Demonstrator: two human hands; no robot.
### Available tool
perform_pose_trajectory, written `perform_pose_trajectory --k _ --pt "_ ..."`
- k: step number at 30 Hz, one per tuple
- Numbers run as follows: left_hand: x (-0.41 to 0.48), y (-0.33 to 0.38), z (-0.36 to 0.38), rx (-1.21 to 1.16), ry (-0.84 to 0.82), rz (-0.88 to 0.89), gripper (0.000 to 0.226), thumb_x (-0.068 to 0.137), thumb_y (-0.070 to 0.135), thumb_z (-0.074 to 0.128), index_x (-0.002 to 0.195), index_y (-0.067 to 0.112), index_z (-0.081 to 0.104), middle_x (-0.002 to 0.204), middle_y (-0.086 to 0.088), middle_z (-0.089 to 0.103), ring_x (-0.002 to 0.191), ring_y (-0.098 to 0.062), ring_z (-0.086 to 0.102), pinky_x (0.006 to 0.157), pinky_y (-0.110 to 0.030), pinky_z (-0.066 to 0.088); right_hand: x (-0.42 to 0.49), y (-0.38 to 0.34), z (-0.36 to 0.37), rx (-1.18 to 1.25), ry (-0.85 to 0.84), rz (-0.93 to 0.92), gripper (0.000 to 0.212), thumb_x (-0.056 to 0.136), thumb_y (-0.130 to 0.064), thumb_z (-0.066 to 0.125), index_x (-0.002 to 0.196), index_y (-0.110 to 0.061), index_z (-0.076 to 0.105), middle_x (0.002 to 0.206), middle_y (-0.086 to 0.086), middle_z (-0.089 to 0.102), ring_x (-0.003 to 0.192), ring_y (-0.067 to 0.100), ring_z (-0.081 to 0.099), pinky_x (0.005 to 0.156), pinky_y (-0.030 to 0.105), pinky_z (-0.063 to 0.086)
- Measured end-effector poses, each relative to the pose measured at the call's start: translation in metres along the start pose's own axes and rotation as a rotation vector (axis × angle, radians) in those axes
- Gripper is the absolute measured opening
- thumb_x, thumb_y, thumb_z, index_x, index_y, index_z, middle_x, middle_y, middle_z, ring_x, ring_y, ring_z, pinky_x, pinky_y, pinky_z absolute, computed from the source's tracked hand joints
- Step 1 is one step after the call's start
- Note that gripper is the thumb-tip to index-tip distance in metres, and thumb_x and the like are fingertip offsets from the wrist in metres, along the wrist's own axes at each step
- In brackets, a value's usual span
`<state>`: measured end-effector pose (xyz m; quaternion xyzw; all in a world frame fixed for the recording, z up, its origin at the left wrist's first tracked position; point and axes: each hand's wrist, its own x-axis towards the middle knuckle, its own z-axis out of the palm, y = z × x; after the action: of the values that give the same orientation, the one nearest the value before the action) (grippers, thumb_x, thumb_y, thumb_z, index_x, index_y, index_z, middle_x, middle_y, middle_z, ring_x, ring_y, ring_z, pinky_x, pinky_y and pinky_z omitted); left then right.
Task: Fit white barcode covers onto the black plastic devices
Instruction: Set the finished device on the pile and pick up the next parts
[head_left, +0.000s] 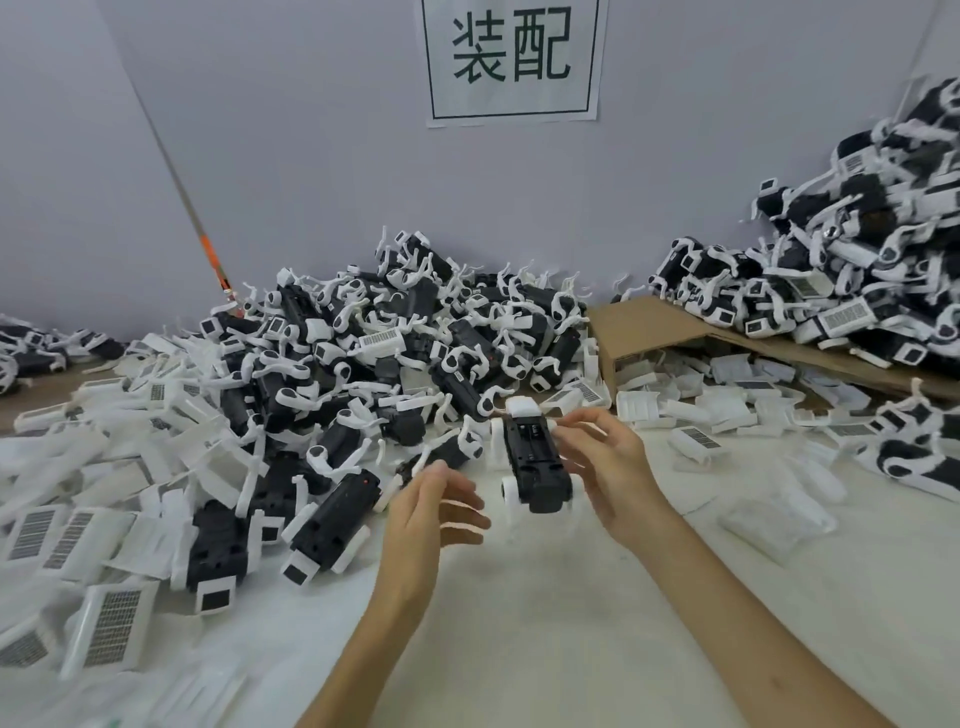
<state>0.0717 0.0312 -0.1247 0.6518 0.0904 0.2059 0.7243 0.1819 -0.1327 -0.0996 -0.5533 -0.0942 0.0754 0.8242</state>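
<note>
My right hand (608, 467) grips a black plastic device (532, 457) by its right side, lifted just above the white table. The device points away from me, with white parts at its far end and on its left. My left hand (441, 506) hovers to the left of the device with fingers spread and relaxed, holding nothing; its fingers are motion-blurred. A big heap of black devices with white arms (395, 353) lies behind and to the left. Loose white barcode covers (111, 629) are spread at the near left.
A flattened cardboard box (639, 327) lies at the right back, with white covers (727, 400) under and before it. A second pile of devices (831, 270) rises at the far right. A sign (511, 57) hangs on the grey wall.
</note>
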Motion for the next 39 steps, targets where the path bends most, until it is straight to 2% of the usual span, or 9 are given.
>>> perform_pose_trajectory --k 4,9,13,16,21,24,30,34,39 --pt "0.003 0.003 0.011 -0.127 -0.268 -0.275 0.052 0.101 0.05 0.035 0.113 0.013 0.068 0.102 -0.018 0.073 0.081 -0.026 0.073 0.073 -0.036 0.053 -0.008 0.008 0.012 0.02 -0.191 -0.005 0.017 0.089 0.011 0.062 0.084 -0.006 0.061 0.095 0.012 0.073 0.085 0.024 0.072 0.07 0.031 0.06" --pt "0.0 -0.001 0.006 -0.162 -0.234 -0.341 0.059 0.083 0.06 0.053 0.122 0.016 0.064 0.106 -0.01 0.076 0.077 -0.019 0.071 0.055 -0.022 0.046 -0.005 0.017 0.012 -0.517 -0.124 -0.308 0.023 0.094 0.0 0.061 0.105 -0.02 0.068 0.11 -0.012 0.072 0.11 0.007 0.065 0.096 0.028 0.054" --pt "0.003 0.0 -0.001 -0.183 -0.156 -0.251 0.055 0.08 0.062 0.054 0.112 0.022 0.071 0.107 -0.009 0.077 0.073 -0.015 0.069 0.052 -0.02 0.046 0.005 0.031 -0.013 -1.199 -0.177 -0.313 0.045 0.099 -0.022 0.06 0.143 -0.027 0.049 0.159 -0.003 0.033 0.147 0.017 0.028 0.118 0.037 0.028" --pt "0.004 -0.002 -0.004 -0.206 -0.154 -0.223 0.049 0.093 0.058 0.044 0.12 0.024 0.067 0.113 -0.008 0.075 0.081 -0.014 0.072 0.057 -0.023 0.049 0.01 0.046 -0.021 -1.497 -0.3 -0.165 0.056 0.101 -0.042 0.05 0.154 -0.032 0.032 0.168 0.0 0.008 0.154 0.018 0.01 0.121 0.042 0.013" --pt "0.006 -0.003 -0.004 -0.226 -0.207 -0.256 0.04 0.106 0.031 0.035 0.127 0.011 0.063 0.12 -0.01 0.073 0.094 -0.023 0.073 0.074 -0.032 0.054 0.008 0.045 -0.017 -1.371 -0.19 -0.3 0.007 0.097 -0.03 0.06 0.101 -0.024 0.061 0.147 -0.004 0.048 0.14 0.017 0.036 0.105 0.035 0.026" --pt "0.005 -0.002 -0.004 -0.262 -0.27 -0.257 0.036 0.101 0.028 0.047 0.121 0.007 0.07 0.121 -0.015 0.071 0.102 -0.029 0.069 0.08 -0.033 0.055 0.004 0.043 -0.015 -1.336 -0.207 -0.336 0.008 0.09 -0.015 0.064 0.087 -0.021 0.06 0.126 -0.005 0.064 0.124 0.019 0.051 0.097 0.033 0.031" --pt "0.004 -0.003 -0.006 -0.38 -0.407 -0.288 0.036 0.082 0.023 0.074 0.114 0.007 0.075 0.124 -0.013 0.07 0.104 -0.024 0.071 0.088 -0.027 0.056 0.01 0.045 -0.012 -1.373 -0.357 -0.342 0.054 0.086 -0.011 0.07 0.134 -0.027 0.049 0.155 -0.006 0.04 0.136 0.018 0.041 0.107 0.039 0.035" --pt "0.005 -0.004 -0.007 -0.347 -0.361 -0.333 0.06 0.083 0.032 0.075 0.13 -0.001 0.062 0.131 -0.018 0.065 0.114 -0.028 0.065 0.101 -0.036 0.054 0.011 0.053 -0.009 -1.46 -0.383 -0.393 0.029 0.085 -0.016 0.064 0.11 -0.031 0.061 0.098 -0.019 0.044 0.107 0.016 0.051 0.081 0.028 0.03" --pt "0.004 -0.002 -0.005 -0.359 -0.325 -0.299 0.03 0.084 0.027 0.069 0.109 0.013 0.075 0.114 -0.007 0.073 0.091 -0.017 0.072 0.076 -0.025 0.058 0.009 0.047 -0.014 -1.454 -0.347 -0.447 0.024 0.087 -0.005 0.063 0.105 -0.02 0.069 0.1 -0.01 0.043 0.105 0.021 0.046 0.078 0.027 0.023"
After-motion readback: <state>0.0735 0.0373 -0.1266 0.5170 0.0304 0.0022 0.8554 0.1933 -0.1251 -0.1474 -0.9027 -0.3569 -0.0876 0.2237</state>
